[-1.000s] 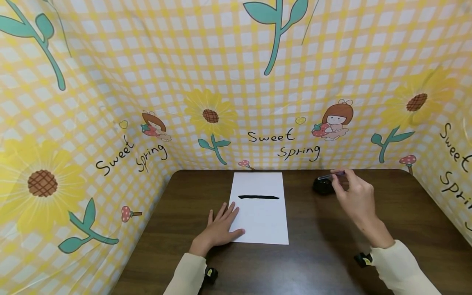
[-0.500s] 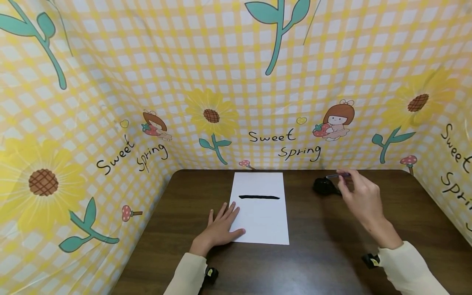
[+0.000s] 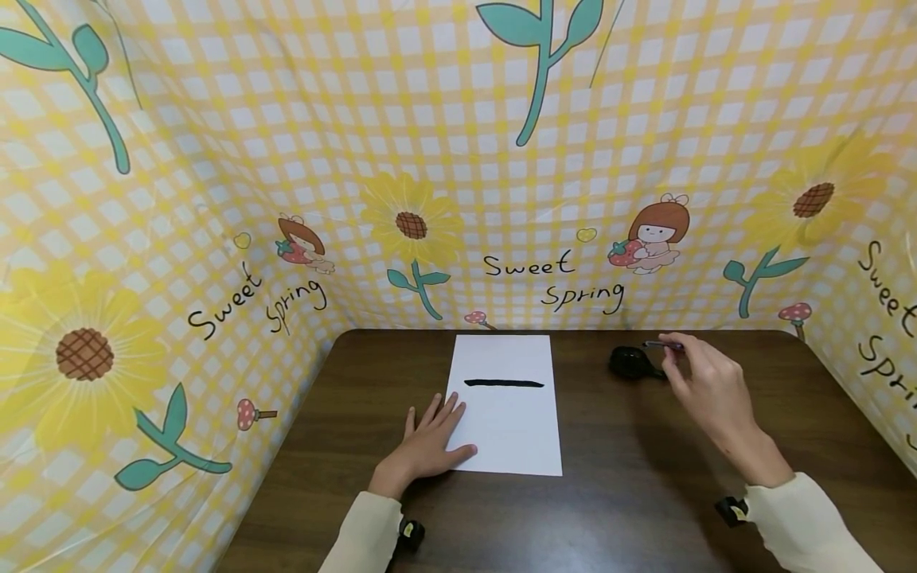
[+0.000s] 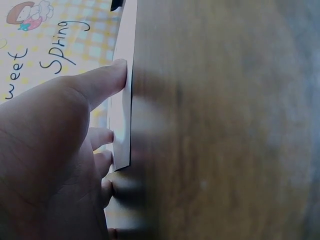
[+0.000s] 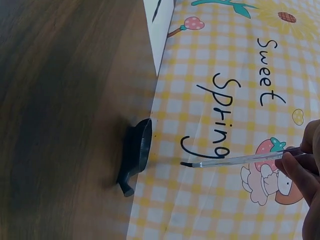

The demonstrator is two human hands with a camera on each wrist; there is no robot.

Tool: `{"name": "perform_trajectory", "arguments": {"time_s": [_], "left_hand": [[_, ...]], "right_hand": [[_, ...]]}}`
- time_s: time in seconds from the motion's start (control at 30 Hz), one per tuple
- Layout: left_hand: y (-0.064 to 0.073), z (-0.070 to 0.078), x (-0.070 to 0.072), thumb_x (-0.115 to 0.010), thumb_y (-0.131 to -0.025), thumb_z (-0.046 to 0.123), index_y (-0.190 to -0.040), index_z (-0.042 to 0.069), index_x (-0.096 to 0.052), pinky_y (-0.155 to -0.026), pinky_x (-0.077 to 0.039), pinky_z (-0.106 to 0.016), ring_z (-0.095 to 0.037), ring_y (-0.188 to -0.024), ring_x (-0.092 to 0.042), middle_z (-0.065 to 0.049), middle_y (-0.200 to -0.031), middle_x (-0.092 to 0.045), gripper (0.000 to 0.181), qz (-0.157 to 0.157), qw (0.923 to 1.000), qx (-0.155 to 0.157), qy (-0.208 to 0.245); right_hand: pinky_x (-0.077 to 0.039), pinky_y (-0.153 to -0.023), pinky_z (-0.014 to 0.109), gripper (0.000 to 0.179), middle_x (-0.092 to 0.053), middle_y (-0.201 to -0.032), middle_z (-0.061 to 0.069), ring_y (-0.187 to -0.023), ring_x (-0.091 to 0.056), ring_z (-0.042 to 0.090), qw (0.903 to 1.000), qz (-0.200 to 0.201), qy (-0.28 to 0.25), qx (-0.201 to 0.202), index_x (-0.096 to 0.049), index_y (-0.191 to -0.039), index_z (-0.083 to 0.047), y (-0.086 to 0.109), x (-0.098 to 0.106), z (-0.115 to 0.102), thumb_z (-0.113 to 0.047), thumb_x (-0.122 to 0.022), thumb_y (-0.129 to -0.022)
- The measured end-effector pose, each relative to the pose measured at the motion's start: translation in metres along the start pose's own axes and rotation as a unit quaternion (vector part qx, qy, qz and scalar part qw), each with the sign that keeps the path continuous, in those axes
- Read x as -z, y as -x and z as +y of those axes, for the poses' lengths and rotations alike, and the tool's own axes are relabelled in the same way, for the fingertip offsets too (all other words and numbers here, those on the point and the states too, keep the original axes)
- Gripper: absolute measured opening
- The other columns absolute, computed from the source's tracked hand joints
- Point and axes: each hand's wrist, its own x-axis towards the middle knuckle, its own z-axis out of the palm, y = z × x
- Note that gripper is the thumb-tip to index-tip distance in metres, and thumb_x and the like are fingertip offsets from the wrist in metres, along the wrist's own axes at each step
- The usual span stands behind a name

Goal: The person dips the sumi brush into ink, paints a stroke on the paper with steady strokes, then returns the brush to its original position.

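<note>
My right hand (image 3: 709, 394) pinches a thin brush (image 5: 235, 161) between thumb and fingers. Its shaft is see-through, its tip dark. In the right wrist view the tip is raised off the table, apart from a small black ink dish (image 5: 136, 150) with a short handle. In the head view the dish (image 3: 627, 362) stands at the back right, with the brush tip over its right side. A white sheet of paper (image 3: 505, 438) lies mid-table with one thick black horizontal stroke (image 3: 504, 383) on it. My left hand (image 3: 424, 447) rests, fingers spread, on the sheet's left edge.
The dark brown wooden table (image 3: 616, 509) has rounded back corners. Yellow checked cloth (image 3: 530, 199) with printed flowers and lettering hangs behind it and at both sides. Black wrist devices (image 3: 411, 535) sit below both sleeves.
My right hand has moved right with the brush, whose tip has shifted from over the dish's middle to its right side. The left hand, paper and stroke stay as they were.
</note>
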Motion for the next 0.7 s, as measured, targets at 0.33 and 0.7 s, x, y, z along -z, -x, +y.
{"name": "perform_trajectory", "arguments": {"time_s": [0.33,0.7], "left_hand": [[0.001,0.002,0.001,-0.058,-0.103,0.062,-0.171,0.017,-0.028,-0.126,0.003,-0.077,-0.037,-0.168,-0.004,-0.004,-0.181,-0.013,0.087,0.002,1.0000,0.000,0.002],[0.000,0.001,0.000,-0.058,-0.103,0.062,-0.171,0.017,-0.027,-0.126,0.003,-0.077,-0.037,-0.168,-0.004,-0.005,-0.181,-0.013,0.087,0.002,1.0000,-0.001,0.002]], "right_hand": [[-0.057,-0.062,0.049,0.026,-0.078,-0.099,0.021,-0.082,-0.074,0.033,0.9992,-0.011,0.002,0.038,-0.074,-0.115,0.005,0.004,0.001,0.007,0.004,-0.070,-0.089],[-0.061,-0.067,0.051,0.042,-0.076,-0.110,0.021,-0.095,-0.075,0.037,0.9931,-0.033,-0.002,0.113,-0.072,-0.117,0.005,0.012,-0.005,0.016,-0.025,-0.044,-0.111]]}}
